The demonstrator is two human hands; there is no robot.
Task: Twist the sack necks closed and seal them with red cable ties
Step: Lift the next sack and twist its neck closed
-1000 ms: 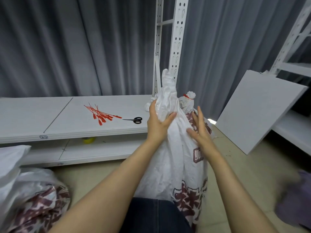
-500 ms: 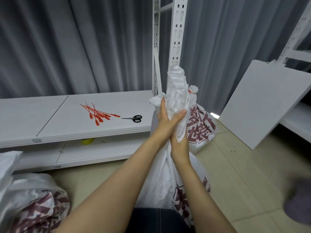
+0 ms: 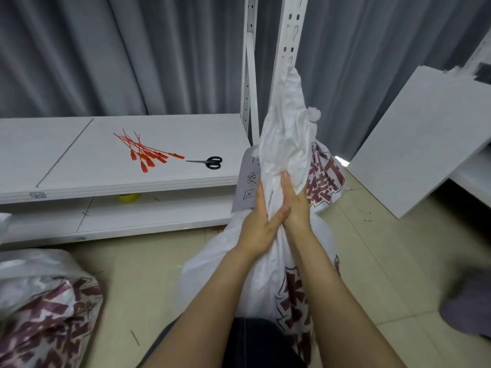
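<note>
The sack stands on the floor off the right end of the shelf, its gathered neck rising above the shelf top. The left hand curls round the neck from the left, and the right hand clasps it from the right, fingers lying up along it. The ties lie heaped on the shelf, with scissors just right of them.
</note>
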